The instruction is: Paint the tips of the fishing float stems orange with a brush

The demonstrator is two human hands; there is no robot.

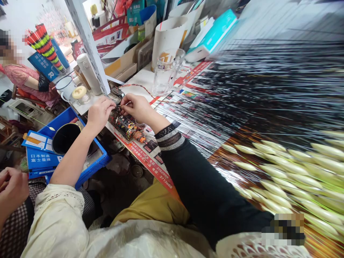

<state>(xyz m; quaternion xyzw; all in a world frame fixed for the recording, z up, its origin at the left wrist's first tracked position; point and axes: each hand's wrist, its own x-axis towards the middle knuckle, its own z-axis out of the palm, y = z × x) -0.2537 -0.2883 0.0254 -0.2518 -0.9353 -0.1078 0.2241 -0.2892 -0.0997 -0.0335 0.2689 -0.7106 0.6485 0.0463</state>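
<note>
My left hand (99, 113) and my right hand (139, 109) are close together at the table's left edge, both with fingers pinched. A small dark, thin piece shows between their fingertips, too small to name. Just below them is a dark cylindrical device (126, 126) spattered with orange and coloured paint, with a twisted red-and-black wire (138, 87) running on the table behind. To the right, many pale-yellow fishing floats (279, 175) lie in a bundle, their thin dark stems (228, 96) pointing toward my hands, partly blurred.
A glass mug (163, 77) stands beyond my right hand, near a turquoise box (215, 36). At the left are a metal post (90, 46), a thermos (88, 73), an enamel mug (65, 87) and a blue crate (99, 157). Another person's hand (13, 190) is at far left; another person (29, 79) sits behind.
</note>
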